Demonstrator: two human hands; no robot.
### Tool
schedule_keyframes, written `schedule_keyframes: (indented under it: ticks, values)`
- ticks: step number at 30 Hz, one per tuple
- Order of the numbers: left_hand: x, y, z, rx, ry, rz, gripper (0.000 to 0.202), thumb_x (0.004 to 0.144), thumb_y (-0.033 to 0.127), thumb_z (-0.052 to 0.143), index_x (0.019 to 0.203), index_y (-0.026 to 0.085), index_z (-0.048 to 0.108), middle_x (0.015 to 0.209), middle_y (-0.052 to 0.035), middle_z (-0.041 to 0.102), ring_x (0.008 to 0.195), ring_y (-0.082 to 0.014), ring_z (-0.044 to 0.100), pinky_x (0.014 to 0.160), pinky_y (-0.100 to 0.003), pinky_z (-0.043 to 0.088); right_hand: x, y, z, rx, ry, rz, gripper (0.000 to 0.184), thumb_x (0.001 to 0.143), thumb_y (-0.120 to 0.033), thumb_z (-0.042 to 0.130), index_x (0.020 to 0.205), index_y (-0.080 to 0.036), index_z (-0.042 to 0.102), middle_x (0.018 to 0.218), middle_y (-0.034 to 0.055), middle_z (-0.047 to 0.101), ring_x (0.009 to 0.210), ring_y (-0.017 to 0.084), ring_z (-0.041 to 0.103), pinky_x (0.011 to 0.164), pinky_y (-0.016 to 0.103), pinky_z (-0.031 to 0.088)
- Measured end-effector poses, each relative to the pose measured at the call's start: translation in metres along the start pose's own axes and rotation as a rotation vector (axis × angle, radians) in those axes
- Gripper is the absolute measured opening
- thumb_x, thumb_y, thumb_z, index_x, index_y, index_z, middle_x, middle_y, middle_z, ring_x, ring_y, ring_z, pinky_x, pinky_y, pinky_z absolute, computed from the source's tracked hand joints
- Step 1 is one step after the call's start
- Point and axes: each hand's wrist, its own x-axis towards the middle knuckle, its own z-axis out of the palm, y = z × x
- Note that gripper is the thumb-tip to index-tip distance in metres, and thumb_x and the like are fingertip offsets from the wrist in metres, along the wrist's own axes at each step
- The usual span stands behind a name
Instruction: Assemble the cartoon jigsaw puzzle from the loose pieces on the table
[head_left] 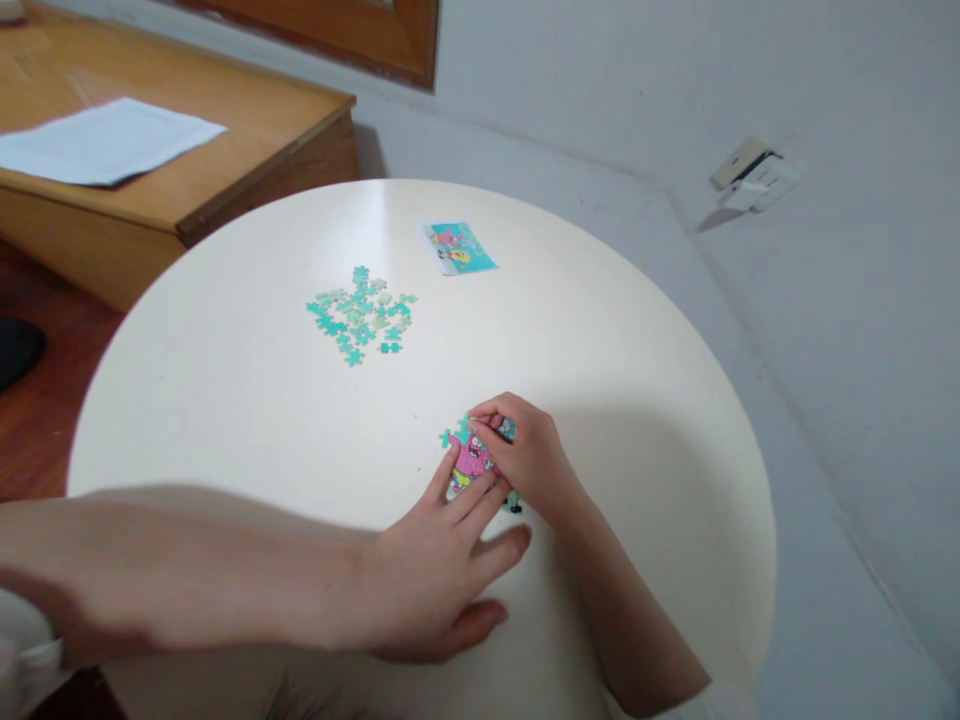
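Observation:
A partly joined jigsaw puzzle (pixel 471 458) with a pink cartoon figure lies on the round table, partly covered by both hands. My left hand (pixel 442 555) rests over its lower part, fingers spread and fingertips pressing on the joined pieces. At the upper edge, my right hand (pixel 525 450) has thumb and index finger pinched on a teal puzzle piece (pixel 464 427). The right side of the puzzle is hidden under this hand. Farther back on the left lies a loose group of teal and pale puzzle pieces (pixel 361 312).
A small picture card (pixel 460 248) with cartoon figures lies toward the table's far edge. The white round table (pixel 600 330) stands near a wall with a plugged socket (pixel 757 180). At the upper left, a wooden desk (pixel 262 100) holds a white sheet (pixel 112 140).

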Motion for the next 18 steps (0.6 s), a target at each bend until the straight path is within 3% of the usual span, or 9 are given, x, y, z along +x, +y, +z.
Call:
schedule_keyframes:
  ticks: [9,18]
  values:
    - [0.000,0.000,0.000,0.014,0.007,0.004,0.052,0.086,0.049,0.048,0.128,0.017,0.047,0.132,-0.0227,0.048,0.129,-0.0381,0.036,0.104,-0.066,0.015,0.000,-0.004,0.000,0.028,0.037,0.026,0.010,0.072,-0.012,0.056,0.068,-0.021,0.058,0.068,-0.0006,0.060,0.065,0.013,0.055,0.068,0.027,0.045]
    - [0.000,0.000,0.001,0.007,0.019,0.005,0.051,0.086,0.048,0.048,0.128,0.018,0.047,0.140,-0.0227,0.039,0.131,-0.0371,0.033,0.106,-0.065,0.011,-0.001,0.004,-0.009,0.016,0.237,0.082,0.008,0.078,-0.024,0.052,0.076,-0.021,0.059,0.067,-0.0005,0.059,0.062,0.013,0.052,0.063,0.026,0.044]
